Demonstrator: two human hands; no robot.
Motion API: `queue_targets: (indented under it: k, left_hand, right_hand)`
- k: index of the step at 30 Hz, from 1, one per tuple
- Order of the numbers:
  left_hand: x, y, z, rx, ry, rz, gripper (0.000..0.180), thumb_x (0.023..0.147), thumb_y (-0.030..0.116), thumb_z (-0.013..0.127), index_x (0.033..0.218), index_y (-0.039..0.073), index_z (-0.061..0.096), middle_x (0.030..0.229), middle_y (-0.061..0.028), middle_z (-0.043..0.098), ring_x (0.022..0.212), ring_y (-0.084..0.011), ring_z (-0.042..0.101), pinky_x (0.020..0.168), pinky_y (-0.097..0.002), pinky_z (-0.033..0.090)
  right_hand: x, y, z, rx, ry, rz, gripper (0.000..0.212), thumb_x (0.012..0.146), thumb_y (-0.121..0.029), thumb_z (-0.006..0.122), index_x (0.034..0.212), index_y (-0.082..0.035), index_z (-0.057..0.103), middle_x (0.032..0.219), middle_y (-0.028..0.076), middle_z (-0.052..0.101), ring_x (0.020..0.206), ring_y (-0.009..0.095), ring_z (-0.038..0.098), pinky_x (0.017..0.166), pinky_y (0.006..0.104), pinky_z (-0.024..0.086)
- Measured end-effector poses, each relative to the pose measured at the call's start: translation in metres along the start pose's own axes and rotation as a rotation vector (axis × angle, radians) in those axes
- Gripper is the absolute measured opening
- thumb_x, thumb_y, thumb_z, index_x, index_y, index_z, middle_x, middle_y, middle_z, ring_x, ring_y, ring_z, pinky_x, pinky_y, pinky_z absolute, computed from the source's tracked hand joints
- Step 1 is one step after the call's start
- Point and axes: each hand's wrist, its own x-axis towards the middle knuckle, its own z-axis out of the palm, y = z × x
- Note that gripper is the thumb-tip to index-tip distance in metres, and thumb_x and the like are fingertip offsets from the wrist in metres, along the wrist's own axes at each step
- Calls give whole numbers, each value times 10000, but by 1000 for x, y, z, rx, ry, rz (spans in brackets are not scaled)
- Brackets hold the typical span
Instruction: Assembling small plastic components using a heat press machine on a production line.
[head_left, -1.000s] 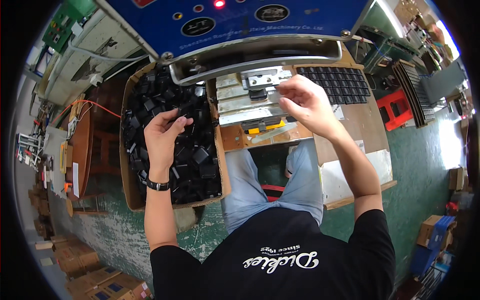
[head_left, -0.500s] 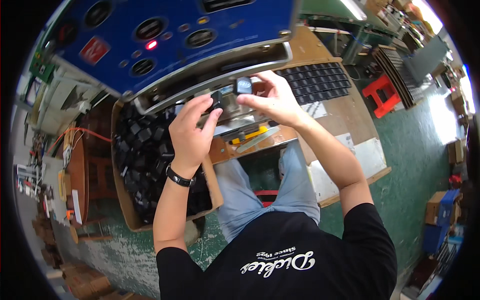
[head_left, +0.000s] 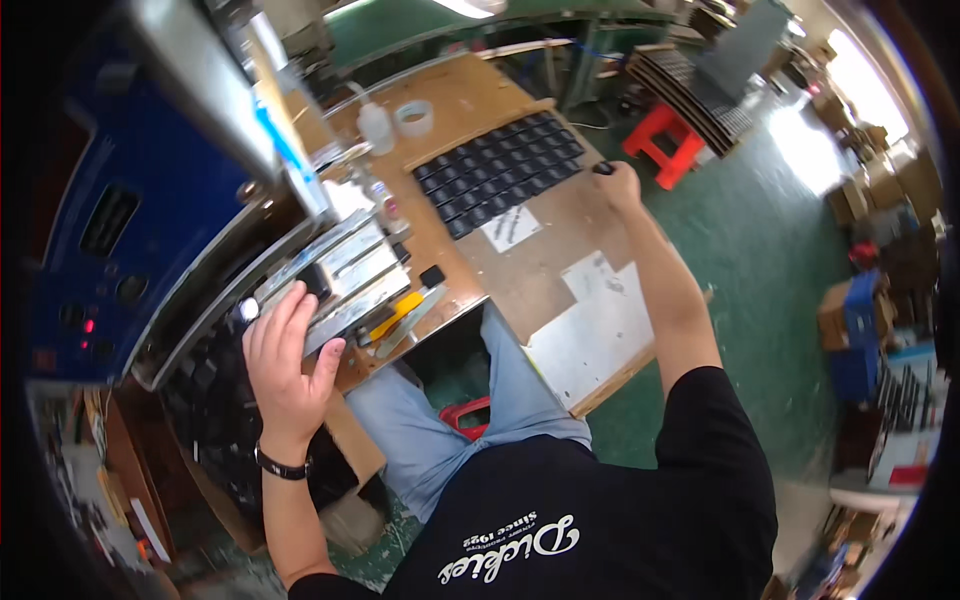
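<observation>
My right hand (head_left: 622,188) is stretched out to the right, fingers closed on a small black block (head_left: 603,168) at the edge of the board. Rows of similar black blocks (head_left: 500,170) lie just left of it. On the left, my left hand (head_left: 288,365) is open, its thumb spread away from the fingers. Its fingertips touch or nearly touch another black block (head_left: 315,281) on the silvery metal fixture (head_left: 365,270). Whether they press on that block, I cannot tell.
A blue machine panel (head_left: 110,210) with red lights rises at the left. Below it stands a carton of black blocks (head_left: 215,420). A yellow-handled cutter (head_left: 397,315), a tape roll (head_left: 413,118) and a squeeze bottle (head_left: 375,128) lie about the bench. A red stool (head_left: 665,145) stands beyond.
My right hand has carried its black block from the machine to the right end of the rows. My left hand has opened by the fixture. The view has turned rightward.
</observation>
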Motion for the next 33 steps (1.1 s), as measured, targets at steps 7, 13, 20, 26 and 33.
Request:
queue_targets:
  k: [7, 13, 20, 26, 33]
  left_hand:
    - [-64, -56, -48, -292, 379, -488, 322, 950, 19, 742, 1271, 6, 720, 1261, -93, 738, 1028, -230, 681, 958, -331, 541]
    - [-102, -79, -74, -255, 281, -735, 296, 936, 35, 763, 1228, -6, 738, 1001, -63, 757, 852, -176, 669, 830, -296, 545]
    - [-88, -91, -18, -234, -10, -783, 276, 912, 65, 777, 1181, 4, 759, 933, -70, 736, 770, -191, 647, 718, -305, 526]
    - [-75, -98, -16, -118, -247, -777, 300, 904, 88, 790, 1189, 5, 752, 928, -70, 722, 726, -195, 612, 686, -300, 508]
    - [-116, -86, -47, -295, 41, -797, 308, 927, 30, 755, 1233, 17, 729, 966, -52, 716, 743, -160, 585, 691, -273, 502]
  right_hand:
    - [56, 16, 36, -245, -260, -125, 430, 889, -303, 653, 1088, 47, 805, 998, 264, 798, 905, 442, 741, 834, 473, 586]
    - [38, 5, 33, -121, -277, -49, 415, 922, -199, 649, 1261, 33, 711, 949, 168, 741, 846, 286, 671, 770, 348, 530]
    - [-18, -72, 9, 240, -378, -65, 513, 960, -77, 644, 1463, 16, 602, 891, 57, 674, 777, 103, 590, 696, 201, 465]
    - [-100, -212, -17, 454, -624, -372, 434, 1008, -16, 633, 1441, -9, 626, 1027, 55, 682, 836, 99, 599, 726, 211, 489]
    - [-198, -311, -18, 755, -949, -554, 424, 1019, 7, 663, 1440, -21, 627, 1119, 69, 666, 884, 107, 611, 771, 227, 522]
